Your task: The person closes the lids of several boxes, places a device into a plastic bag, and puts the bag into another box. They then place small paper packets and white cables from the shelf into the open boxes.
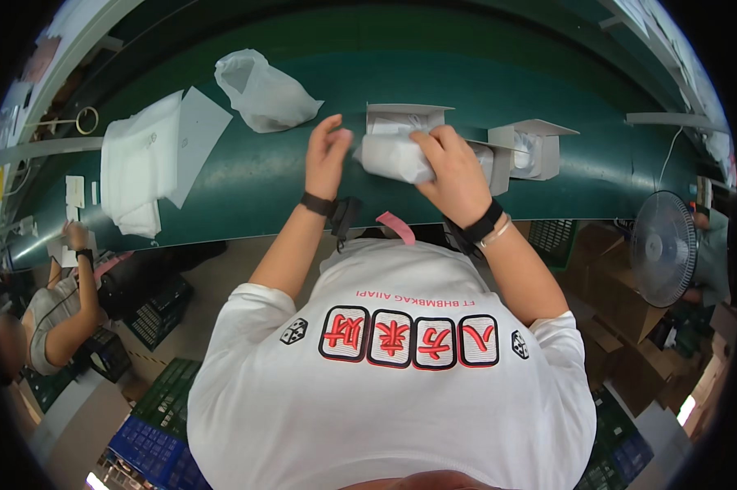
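Observation:
My right hand is closed on a white wrapped packet, thumb and fingers at its right end. The packet is at the near side of an open white carton, whose flap stands up at the back; whether it touches the carton I cannot tell. Left of the packet, my left hand is raised with thumb and fingers apart and nothing in it. Just right of my right hand stands a second open carton with a white, clear-wrapped item inside. Part of a greyish thing between the cartons is hidden by my right hand.
A crumpled white plastic bag lies farther back on the green work surface. White foam sheets are stacked at left beside a grey sheet. A fan stands at right. Another person works at far left.

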